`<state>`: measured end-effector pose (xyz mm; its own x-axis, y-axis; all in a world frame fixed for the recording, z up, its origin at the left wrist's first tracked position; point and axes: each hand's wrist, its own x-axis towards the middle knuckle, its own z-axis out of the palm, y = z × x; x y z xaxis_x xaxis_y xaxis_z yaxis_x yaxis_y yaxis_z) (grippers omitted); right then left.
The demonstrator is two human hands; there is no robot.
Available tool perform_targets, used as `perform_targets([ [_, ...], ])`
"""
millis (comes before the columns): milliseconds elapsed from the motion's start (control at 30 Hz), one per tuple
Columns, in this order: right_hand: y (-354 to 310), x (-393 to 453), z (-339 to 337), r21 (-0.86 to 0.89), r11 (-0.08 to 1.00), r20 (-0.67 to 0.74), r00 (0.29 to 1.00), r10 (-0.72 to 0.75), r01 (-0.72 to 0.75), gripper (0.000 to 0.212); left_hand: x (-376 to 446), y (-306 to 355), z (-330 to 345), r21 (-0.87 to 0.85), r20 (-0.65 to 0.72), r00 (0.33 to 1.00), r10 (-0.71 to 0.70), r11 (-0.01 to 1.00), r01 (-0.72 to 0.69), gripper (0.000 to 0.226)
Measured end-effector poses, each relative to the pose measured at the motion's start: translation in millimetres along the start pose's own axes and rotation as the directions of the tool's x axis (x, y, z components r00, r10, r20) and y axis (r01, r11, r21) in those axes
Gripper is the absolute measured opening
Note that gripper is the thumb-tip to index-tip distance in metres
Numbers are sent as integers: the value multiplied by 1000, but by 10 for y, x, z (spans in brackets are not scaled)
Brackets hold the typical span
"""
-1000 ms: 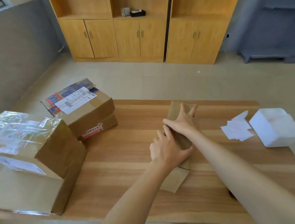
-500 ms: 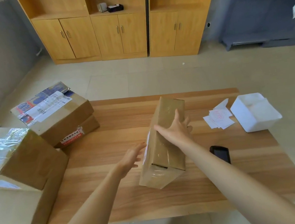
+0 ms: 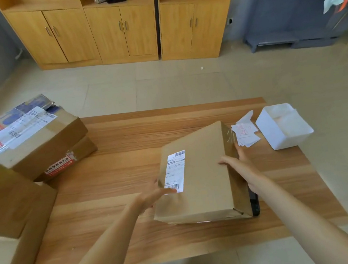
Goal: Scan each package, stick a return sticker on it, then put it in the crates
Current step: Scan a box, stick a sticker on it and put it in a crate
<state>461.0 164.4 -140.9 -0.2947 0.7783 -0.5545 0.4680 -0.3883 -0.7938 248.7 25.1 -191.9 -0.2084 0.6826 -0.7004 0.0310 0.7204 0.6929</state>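
- A brown cardboard package (image 3: 202,176) is lying broad face up near the right half of the tabletop (image 3: 120,182), closer to the near edge than the far edge.
- The left hand (image 3: 152,197) is touching the package's left side, its thumb lying on the near end of the white shipping label (image 3: 175,172); its fingers are hidden, so whether it is clasping the box cannot be told.
- The right hand (image 3: 241,167) is pressing the package's right side with straight fingers, thumb over the top edge, not curled around anything.
- A dark phone (image 3: 254,204) is showing just beyond the package's near-right corner, partly hidden by it.
- Return stickers (image 3: 245,133) are lying loose toward the far-right corner, beside a white box (image 3: 284,126).
- Other parcels (image 3: 31,140) are stacked along the left edge.
- Judged step: settling the package flat for scanning. To do it well, the thumb should probably clear the near barcode, both barcodes should stay uncovered and facing up, and the box should likely be slid off the phone before the phone is picked up.
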Motion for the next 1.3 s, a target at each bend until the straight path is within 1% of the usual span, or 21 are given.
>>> perform_targets([
  [67,97,43,-38,55,999,10,1000,3,-4,92,81,-55,5,-23,4,999,-38,999,38,98],
  [100,139,69,-43,75,997,16,1000,12,-13,96,108,-77,4,-41,2,999,-44,998,45,108],
  [167,208,135,-41,109,993,23,999,33,-35,100,167,-126,-12,-91,-14,999,-48,995,46,120],
  [267,244,293,-23,131,991,31,999,29,-33,93,232,-131,-68,-123,-62,997,-43,992,36,131],
  [333,204,446,17,113,993,35,999,26,-30,89,277,-89,-134,-135,-121,992,-29,991,13,128],
  [400,154,632,93,78,996,58,998,26,-31,89,338,-39,-221,-129,-188,982,-15,992,-9,113],
  [433,126,722,143,59,998,79,996,29,-34,89,373,-27,-269,-117,-219,976,-7,993,-19,107],
  [467,103,801,199,40,999,101,995,28,-33,87,412,-30,-314,-108,-245,970,-2,994,-25,107],
  [533,87,942,313,5,1000,137,990,25,-26,78,496,-76,-391,-92,-293,956,-3,995,-25,110],
  [600,105,1056,416,-24,999,174,984,40,-36,75,569,-127,-431,-69,-339,941,-12,998,-13,113],
  [700,156,1171,507,-34,999,179,983,45,-40,81,649,-170,-439,-30,-399,917,-14,1000,2,117],
  [767,161,1196,526,-24,999,165,986,35,-32,85,672,-169,-436,-33,-402,915,-16,999,3,118],
  [867,179,1182,528,-62,998,166,986,9,1,85,692,-185,-437,-18,-394,919,-12,1000,6,118],
  [900,188,1149,526,-89,996,154,988,-7,21,84,693,-193,-431,-8,-397,918,-9,1000,6,117],
  [967,252,1059,507,-120,992,84,996,-40,50,83,680,-190,-416,6,-401,916,-5,1000,8,115],
  [1033,374,938,435,-148,986,-38,996,-86,79,78,664,-189,-416,15,-397,918,-9,1000,16,115],
  [1067,460,879,379,-198,977,-111,988,-105,82,75,652,-190,-416,13,-390,921,-10,1000,17,116],
  [1133,674,761,237,-352,936,-246,962,-122,29,71,629,-185,-392,-2,-387,922,-21,1000,21,124],
  [1167,780,706,162,-402,916,-299,946,-124,-7,71,618,-179,-367,-15,-385,922,-32,999,29,130],
  [1233,949,606,39,-410,910,-368,925,-98,-66,73,615,-171,-308,-30,-399,916,-45,999,36,132],
  [1300,1077,525,-49,-408,901,-412,910,-36,-149,79,608,-154,-251,-38,-418,906,-60,998,49,121],
])
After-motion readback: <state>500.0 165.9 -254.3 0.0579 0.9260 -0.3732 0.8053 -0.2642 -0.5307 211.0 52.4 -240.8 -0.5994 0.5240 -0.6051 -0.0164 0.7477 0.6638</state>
